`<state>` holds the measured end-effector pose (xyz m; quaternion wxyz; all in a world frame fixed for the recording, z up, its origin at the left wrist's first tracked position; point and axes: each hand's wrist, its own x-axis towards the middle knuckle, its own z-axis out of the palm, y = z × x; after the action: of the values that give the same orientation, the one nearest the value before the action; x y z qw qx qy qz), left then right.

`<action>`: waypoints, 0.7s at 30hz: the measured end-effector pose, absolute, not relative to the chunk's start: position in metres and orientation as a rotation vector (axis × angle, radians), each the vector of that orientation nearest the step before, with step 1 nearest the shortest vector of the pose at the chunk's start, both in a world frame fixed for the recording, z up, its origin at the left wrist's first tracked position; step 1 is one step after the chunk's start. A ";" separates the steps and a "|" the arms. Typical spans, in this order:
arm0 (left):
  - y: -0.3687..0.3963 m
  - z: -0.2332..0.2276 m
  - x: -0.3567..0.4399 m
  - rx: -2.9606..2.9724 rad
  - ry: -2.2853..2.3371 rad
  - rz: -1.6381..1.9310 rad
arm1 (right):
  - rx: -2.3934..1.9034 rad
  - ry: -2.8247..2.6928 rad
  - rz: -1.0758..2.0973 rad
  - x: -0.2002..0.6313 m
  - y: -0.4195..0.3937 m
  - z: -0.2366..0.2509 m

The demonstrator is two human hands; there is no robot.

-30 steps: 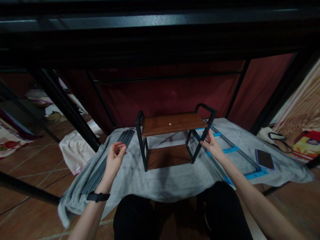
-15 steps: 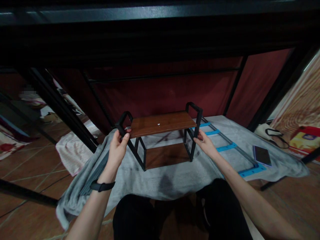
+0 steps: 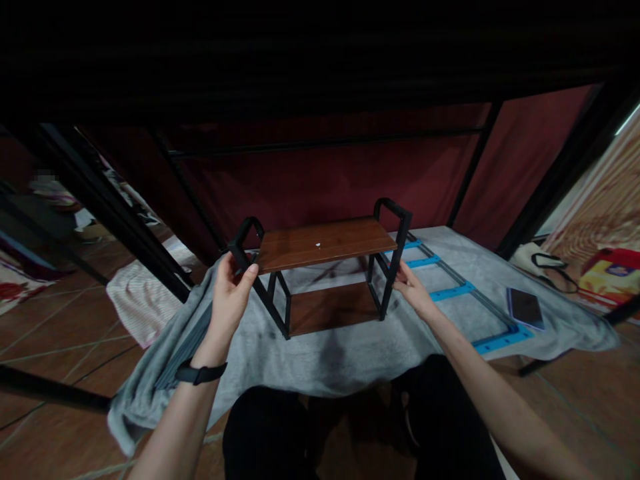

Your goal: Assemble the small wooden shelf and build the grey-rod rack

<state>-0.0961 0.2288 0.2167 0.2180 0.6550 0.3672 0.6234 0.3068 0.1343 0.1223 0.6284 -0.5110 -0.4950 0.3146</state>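
Hands grip a small two-tier shelf (image 3: 325, 245) on the grey blanket (image 3: 350, 347): left hand (image 3: 231, 293) clasps its left frame, right hand (image 3: 411, 291) clasps its right frame.

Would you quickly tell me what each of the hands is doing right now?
Left hand: closed on the left end frame of the small shelf.
Right hand: fingers against the shelf's right end frame; a full grip cannot be told.

Tiled floor (image 3: 60, 347) – grey blanket (image 3: 340, 353) spread across the centre, bearing a small shelf (image 3: 323, 267), phone (image 3: 524, 308) at right.
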 end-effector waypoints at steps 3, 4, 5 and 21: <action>0.228 0.220 -0.095 1.811 1.018 1.750 | -1.107 -1.023 0.785 0.312 0.136 0.117; 0.227 0.221 -0.095 1.804 1.015 1.759 | -1.095 -0.984 0.793 0.316 0.137 0.114; 0.226 0.222 -0.094 1.794 1.010 1.768 | -1.097 -0.936 0.796 0.320 0.138 0.109; 0.229 0.241 -0.086 1.538 0.743 1.797 | -1.381 -0.637 0.958 0.321 0.224 0.019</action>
<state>-0.0859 0.2294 0.2414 0.3254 0.5866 0.2833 0.6854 0.3207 0.2243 0.0190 0.6224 -0.6014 -0.2774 0.4171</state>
